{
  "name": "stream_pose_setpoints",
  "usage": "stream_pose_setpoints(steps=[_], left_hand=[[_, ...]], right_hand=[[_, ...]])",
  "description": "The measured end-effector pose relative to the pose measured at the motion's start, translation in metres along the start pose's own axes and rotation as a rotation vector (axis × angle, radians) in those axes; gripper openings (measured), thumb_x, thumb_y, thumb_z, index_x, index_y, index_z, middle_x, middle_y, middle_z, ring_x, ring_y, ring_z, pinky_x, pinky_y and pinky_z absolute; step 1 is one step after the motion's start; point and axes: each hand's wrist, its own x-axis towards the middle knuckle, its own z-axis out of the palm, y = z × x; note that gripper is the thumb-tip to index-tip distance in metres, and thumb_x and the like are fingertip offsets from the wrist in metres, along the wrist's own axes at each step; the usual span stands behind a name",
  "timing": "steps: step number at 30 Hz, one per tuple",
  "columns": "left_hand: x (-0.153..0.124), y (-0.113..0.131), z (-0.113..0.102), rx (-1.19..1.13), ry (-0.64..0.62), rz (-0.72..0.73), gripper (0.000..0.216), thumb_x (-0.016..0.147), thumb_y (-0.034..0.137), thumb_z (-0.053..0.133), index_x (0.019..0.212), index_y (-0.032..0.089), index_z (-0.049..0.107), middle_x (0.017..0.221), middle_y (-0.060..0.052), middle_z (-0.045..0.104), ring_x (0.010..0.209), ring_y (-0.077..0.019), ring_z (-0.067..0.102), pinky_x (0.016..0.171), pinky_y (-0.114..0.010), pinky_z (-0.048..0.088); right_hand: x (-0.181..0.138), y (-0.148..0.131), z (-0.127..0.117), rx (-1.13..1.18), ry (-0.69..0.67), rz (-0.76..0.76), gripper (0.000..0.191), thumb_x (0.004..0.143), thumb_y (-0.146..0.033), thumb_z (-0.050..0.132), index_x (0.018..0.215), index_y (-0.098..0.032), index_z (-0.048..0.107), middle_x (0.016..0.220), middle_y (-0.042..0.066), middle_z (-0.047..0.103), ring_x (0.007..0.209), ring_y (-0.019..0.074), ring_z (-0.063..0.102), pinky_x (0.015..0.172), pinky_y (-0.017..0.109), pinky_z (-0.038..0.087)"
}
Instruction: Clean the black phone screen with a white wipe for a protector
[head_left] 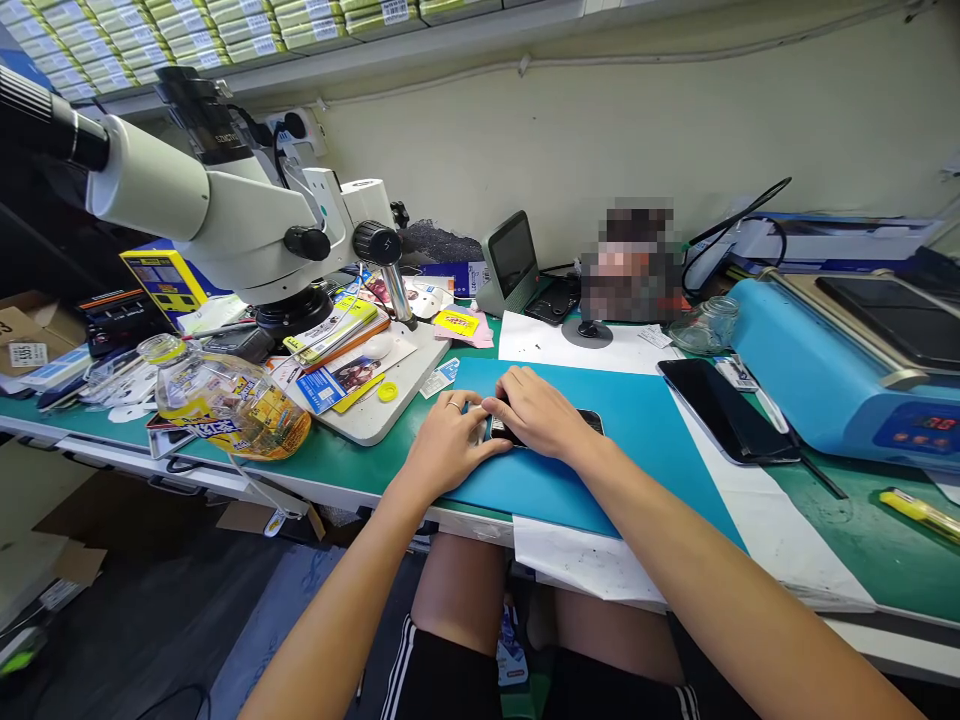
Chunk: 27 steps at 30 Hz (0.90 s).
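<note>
A dark phone (589, 420) lies flat on the blue mat (645, 420), mostly covered by my hands. My right hand (536, 412) rests palm down across it, fingers curled over its left end. My left hand (448, 440) sits against the phone's left end with fingers bent and pinched at the edge; a ring shows on one finger. What the fingertips hold at that edge is hidden.
A white microscope (247, 215) stands at the left over a cluttered base plate (375, 410). A lying plastic bottle (225, 400), a second dark phone (724, 410), a glass jar (709, 325), a small screen device (514, 260), a blue machine (840, 370) and a yellow marker (919, 512) surround the mat.
</note>
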Motion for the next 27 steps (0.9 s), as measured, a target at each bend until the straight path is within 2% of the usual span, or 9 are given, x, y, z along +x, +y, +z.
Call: stream_pose_setpoints(steps=[10,17,27], left_hand=[[-0.0004,-0.0007,0.0001,-0.013,0.013,-0.001,0.043,0.09,0.051,0.072,0.125,0.026,0.069,0.125,-0.008,0.062,0.122,-0.0299,0.053,0.104,-0.046,0.049],[-0.0011,-0.0006,-0.0002,-0.03,0.063,0.017,0.056,0.086,0.051,0.076,0.133,0.023,0.06,0.124,-0.009,0.064,0.117,-0.0281,0.059,0.101,-0.043,0.051],[0.0028,-0.0005,-0.0004,0.071,0.202,0.236,0.027,0.092,0.043,0.071,0.11,0.023,0.074,0.111,-0.008,0.071,0.106,-0.0254,0.065,0.094,-0.041,0.054]], right_hand=[[-0.0013,0.0012,-0.0035,0.044,0.04,-0.003,0.052,0.104,-0.063,0.021,0.089,-0.023,0.052,0.097,0.01,0.065,0.09,0.0241,0.056,0.077,0.038,0.044],[-0.0021,0.0016,-0.0053,0.116,0.056,-0.004,0.054,0.102,-0.067,0.018,0.088,-0.024,0.049,0.097,0.009,0.065,0.091,0.0238,0.056,0.078,0.037,0.044],[-0.0011,0.0044,-0.0049,0.14,0.035,-0.042,0.061,0.1,-0.07,0.017,0.088,-0.023,0.054,0.096,0.01,0.065,0.09,0.0241,0.056,0.082,0.039,0.046]])
